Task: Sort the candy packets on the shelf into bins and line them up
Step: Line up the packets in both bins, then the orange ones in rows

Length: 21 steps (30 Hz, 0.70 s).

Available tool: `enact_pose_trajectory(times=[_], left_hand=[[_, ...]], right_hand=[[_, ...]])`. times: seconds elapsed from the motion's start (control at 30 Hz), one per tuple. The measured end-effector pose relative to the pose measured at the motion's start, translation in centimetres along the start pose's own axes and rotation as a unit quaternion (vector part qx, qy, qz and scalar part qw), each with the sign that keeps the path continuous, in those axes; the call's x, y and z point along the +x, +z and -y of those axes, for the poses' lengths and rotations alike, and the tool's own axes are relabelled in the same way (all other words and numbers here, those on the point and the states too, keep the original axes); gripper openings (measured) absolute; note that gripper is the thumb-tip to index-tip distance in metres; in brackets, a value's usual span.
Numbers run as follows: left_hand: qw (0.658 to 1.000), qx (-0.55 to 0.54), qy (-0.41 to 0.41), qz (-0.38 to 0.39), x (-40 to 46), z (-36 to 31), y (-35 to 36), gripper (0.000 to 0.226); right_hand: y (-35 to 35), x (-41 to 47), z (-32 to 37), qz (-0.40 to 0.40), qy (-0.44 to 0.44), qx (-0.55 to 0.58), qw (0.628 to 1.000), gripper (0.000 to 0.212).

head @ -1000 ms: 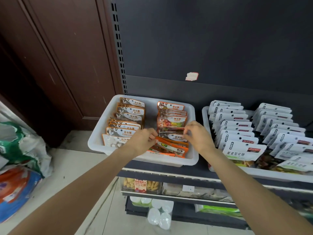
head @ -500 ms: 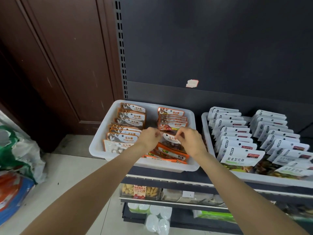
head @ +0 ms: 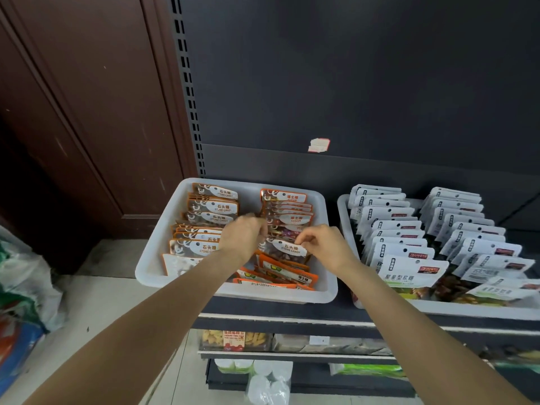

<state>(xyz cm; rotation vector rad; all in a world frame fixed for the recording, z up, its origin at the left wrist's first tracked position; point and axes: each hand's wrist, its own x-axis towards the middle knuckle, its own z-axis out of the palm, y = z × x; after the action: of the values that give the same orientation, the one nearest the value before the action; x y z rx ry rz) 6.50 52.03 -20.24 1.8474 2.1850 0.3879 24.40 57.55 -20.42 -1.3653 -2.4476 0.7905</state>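
Observation:
A white bin [head: 152, 267] on the shelf holds two rows of orange-edged candy packets. The left row [head: 210, 209] stands upright and is labelled stone candy. The right row [head: 287, 213] is labelled sugar, and its front packets [head: 280, 271] lie flat and askew. Between them a stone candy packet [head: 287, 249] stands in the right row. My left hand [head: 244, 236] pinches its top left corner and my right hand [head: 324, 244] pinches its top right corner.
A second white bin [head: 344, 217] to the right holds two neat rows of white packets [head: 406, 247]. Lower shelves [head: 292, 355] carry more goods. Bags [head: 26, 287] lie on the floor at left beside a brown door [head: 87, 112].
Both hands moved back from the bin's front toward the middle of the right row and lifted the stone candy packet upright between them.

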Motion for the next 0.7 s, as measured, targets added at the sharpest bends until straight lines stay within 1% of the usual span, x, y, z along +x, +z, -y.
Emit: enact_pose_trajectory(times=[0.07, 0.17, 0.23, 0.33, 0.43, 0.5, 0.57, 0.63, 0.7], left_hand=[[0.999, 0.007, 0.031, 0.005, -0.2, -0.1, -0.2, 0.014], [0.996, 0.004, 0.088, 0.011, -1.0, 0.6, -0.8, 0.011], [0.994, 0.033, 0.107, 0.01, -1.7, 1.8, -1.2, 0.015], [0.995, 0.043, 0.088, -0.004, -2.0, 4.4, -2.3, 0.026], [0.996, 0.059, 0.063, 0.028, -2.4, 6.4, -2.8, 0.035], [0.993, 0.087, 0.051, 0.065, -2.9, 6.7, -2.6, 0.038], [0.992, 0.095, 0.05, 0.073, -3.3, 6.8, -2.1, 0.043], [0.994, 0.091, 0.048, 0.038, -3.1, 7.4, -2.5, 0.042], [0.995, 0.084, 0.057, -0.003, -2.8, 8.3, -3.2, 0.035]], right_hand=[[0.0, -0.1, -0.3, -0.013, 0.002, -0.018, 1.0, 0.017], [0.3, -0.3, -0.2, -0.025, -0.008, -0.029, 0.999, 0.021], [0.6, -0.3, 0.3, -0.027, -0.015, -0.016, 0.999, 0.021], [0.9, -0.1, 1.3, -0.005, -0.016, -0.026, 1.0, 0.025], [1.3, 0.0, 2.0, -0.01, 0.006, -0.099, 0.995, 0.027], [1.7, -0.1, 2.6, -0.029, 0.02, -0.119, 0.992, 0.027], [2.2, 0.0, 3.3, -0.038, 0.014, -0.122, 0.992, 0.028], [2.8, 0.1, 4.0, -0.039, -0.014, -0.099, 0.994, 0.033], [3.3, 0.3, 4.8, -0.032, -0.04, -0.049, 0.998, 0.044]])
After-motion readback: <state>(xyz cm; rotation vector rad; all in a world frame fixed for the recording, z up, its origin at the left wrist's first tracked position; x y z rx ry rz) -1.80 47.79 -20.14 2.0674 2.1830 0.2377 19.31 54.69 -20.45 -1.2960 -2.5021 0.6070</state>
